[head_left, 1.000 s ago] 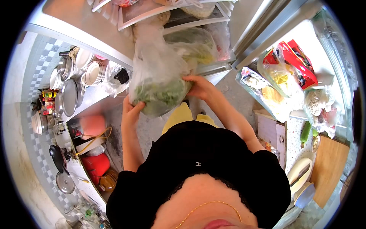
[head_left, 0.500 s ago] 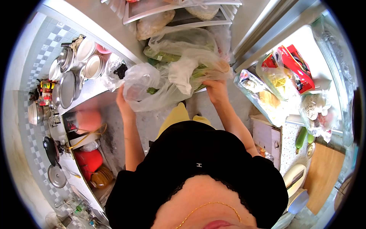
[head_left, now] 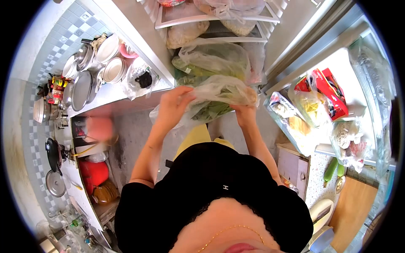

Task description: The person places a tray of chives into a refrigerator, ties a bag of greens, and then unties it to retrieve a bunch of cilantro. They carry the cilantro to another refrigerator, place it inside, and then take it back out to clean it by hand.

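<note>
A clear plastic bag (head_left: 215, 89) with leafy green vegetables (head_left: 211, 110) inside hangs in front of the open fridge. My left hand (head_left: 174, 105) is closed on the bag's left edge, thumb and fingers pinching the film. At the bag's right end my right hand (head_left: 245, 110) grips it from below, its fingers partly hidden by plastic. Just behind, another clear bag (head_left: 213, 55) of greens lies low in the fridge, below the wire-fronted shelf (head_left: 211, 21).
Bagged food fills the shelves above. On the right, the open fridge door holds a red packet (head_left: 322, 92) and several bags. To the left stand stacked bowls (head_left: 114, 71) and a round tray (head_left: 81, 90) on a counter. Two green zucchini (head_left: 330, 169) lie on the right worktop.
My left hand has moved right and inward to the bag's upper edge. The bag is gathered narrower, its loose left part drawn in. My right hand keeps hold; the view has shifted slightly.
</note>
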A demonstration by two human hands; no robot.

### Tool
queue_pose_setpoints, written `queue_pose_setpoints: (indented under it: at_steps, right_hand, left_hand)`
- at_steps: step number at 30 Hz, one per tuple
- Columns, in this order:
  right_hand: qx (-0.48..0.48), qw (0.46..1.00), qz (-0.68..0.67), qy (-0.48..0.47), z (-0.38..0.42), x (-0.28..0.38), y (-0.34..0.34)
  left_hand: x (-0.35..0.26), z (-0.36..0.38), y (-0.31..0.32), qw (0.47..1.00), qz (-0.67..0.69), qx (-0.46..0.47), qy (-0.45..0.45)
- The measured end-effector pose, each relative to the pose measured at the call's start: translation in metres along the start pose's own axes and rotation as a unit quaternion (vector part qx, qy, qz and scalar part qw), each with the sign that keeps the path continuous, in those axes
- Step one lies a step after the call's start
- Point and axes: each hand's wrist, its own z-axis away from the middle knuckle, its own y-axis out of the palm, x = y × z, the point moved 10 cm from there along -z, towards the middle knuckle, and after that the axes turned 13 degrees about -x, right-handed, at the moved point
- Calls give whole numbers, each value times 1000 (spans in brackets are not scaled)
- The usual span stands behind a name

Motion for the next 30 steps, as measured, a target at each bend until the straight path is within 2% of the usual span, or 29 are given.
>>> queue_pose_setpoints:
  at_steps: [1,2,4,5,6,7,8,10,13,15,16,17,18,19,20,22,23,25,26,27,28,29,30]
  right_hand:
    - [3,1000,-1,-3,-3,-4,-7]
    - [18,1000,-12,0,-8,-11,-17]
    - [35,999,-23,0,-9,-14,-18]
    - [-8,1000,-20,13,-8,-19,-27]
    - [-52,998,-16,28,-7,-23,-36]
    - [-51,998,-14,28,-8,-24,-37]
    - [-33,998,-47,24,-8,-25,-37]
    - [-21,996,-79,23,-6,-30,-41]
    - [-33,995,5,89,-14,-54,-46]
    - [54,984,161,56,-13,-56,-32]
    - [50,984,162,61,-9,-58,-38]
    - [2,965,258,-51,-10,-40,-49]
    - [-45,922,348,-161,-6,-21,-55]
    - [-40,899,352,-258,17,18,-28]
    - [-40,900,352,-254,30,36,-6]
    - [142,878,367,-273,64,40,61]
    - [139,879,367,-271,66,33,73]
    - [168,843,406,-311,64,19,101]
    - [168,843,405,-311,52,19,99]
    - [156,873,391,-245,30,13,85]
    - [146,899,373,-178,18,9,76]
    - [122,903,361,-198,17,26,69]
    - [98,906,349,-218,19,46,65]
  left_hand:
    - [2,-6,-10,998,31,-11,-55]
    - [6,-10,-16,998,32,-14,-52]
    - [27,-22,-33,977,163,-48,-133]
    - [26,-24,-37,976,164,-49,-131]
    - [19,-27,-41,958,245,-48,-144]
    - [13,-28,-45,932,324,-47,-158]
    - [10,-28,-48,931,324,-48,-160]
    - [7,-20,-36,870,433,5,-236]
    - [-1,-14,-22,844,454,59,-279]
    - [-15,-12,-12,846,443,79,-286]
    - [-21,-10,-4,849,434,96,-284]
    - [-18,-8,7,841,449,113,-279]
    - [-15,-6,13,841,449,112,-282]
    - [-14,-1,23,837,440,142,-292]
    - [-14,6,32,832,432,172,-302]
    - [-4,13,39,838,413,164,-316]
    - [-2,13,42,839,408,173,-317]
    - [-5,16,40,839,401,183,-319]
    - [-8,13,31,870,346,175,-304]
    - [-7,11,20,898,288,166,-288]
    - [0,13,13,899,287,162,-289]
    - [-2,5,-7,958,200,121,-168]
    - [-12,3,-23,990,106,77,-43]
